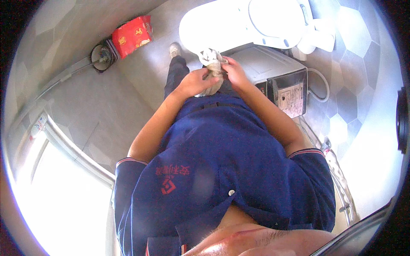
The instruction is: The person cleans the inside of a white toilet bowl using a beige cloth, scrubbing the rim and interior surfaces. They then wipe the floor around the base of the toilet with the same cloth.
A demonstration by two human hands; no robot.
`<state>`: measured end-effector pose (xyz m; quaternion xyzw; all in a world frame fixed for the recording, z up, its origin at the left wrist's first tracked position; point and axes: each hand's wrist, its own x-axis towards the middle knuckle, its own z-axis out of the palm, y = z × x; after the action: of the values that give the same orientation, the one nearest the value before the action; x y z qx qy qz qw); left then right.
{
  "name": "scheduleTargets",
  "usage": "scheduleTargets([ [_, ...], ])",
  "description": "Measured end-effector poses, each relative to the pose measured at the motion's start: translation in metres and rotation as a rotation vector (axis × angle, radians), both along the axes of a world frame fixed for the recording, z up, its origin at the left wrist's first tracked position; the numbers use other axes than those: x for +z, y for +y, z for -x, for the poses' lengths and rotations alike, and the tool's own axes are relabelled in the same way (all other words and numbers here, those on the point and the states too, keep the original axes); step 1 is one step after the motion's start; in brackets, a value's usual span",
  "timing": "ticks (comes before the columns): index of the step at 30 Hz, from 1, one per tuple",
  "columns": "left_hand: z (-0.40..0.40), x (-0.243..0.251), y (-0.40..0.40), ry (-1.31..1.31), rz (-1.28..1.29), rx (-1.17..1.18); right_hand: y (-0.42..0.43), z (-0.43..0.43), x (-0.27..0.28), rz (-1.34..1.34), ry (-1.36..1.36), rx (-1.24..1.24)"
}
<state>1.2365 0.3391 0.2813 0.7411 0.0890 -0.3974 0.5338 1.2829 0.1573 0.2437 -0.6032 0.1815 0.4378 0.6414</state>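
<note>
In front of my waist, both hands hold a bunched, off-white and beige cloth (213, 65), which may be a knit work glove. My left hand (194, 82) grips its lower part, the thumb lying across the front. Higher up, the fingers of my right hand (235, 72) pinch its right side. The cloth looks twisted or knotted in the middle, with a whiter end on top. Its lower end hangs against my dark blue shirt (217, 134). Some of my fingers are hidden behind the fabric.
A white toilet (211, 27) stands ahead. Beside it sits a grey box-shaped appliance (269, 64) with a printed label and a hose (325, 88). A waste bin (102, 57) and a red bag (133, 36) stand along the left wall. A bright framed opening (70, 185) lies at lower left.
</note>
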Motion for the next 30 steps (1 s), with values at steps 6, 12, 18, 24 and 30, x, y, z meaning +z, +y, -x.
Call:
scheduleTargets([
  [6, 0.022, -0.025, 0.013, -0.076, -0.055, 0.451, 0.016, -0.014, -0.003, -0.159, 0.087, -0.536],
  [12, 0.035, -0.038, 0.026, -0.058, -0.207, 0.589, 0.011, -0.017, -0.001, -0.044, 0.089, -0.397],
  [18, 0.039, -0.042, 0.037, -0.191, -0.421, 0.656, 0.016, -0.014, -0.020, 0.029, 0.042, -0.426],
  [24, 0.054, -0.054, 0.056, -0.180, -0.460, 0.677, 0.080, -0.029, 0.020, -0.287, 0.069, -0.281],
  [30, 0.075, -0.062, 0.079, 0.210, 0.426, 1.381, 0.151, -0.004, 0.037, -0.179, -0.236, 0.301],
])
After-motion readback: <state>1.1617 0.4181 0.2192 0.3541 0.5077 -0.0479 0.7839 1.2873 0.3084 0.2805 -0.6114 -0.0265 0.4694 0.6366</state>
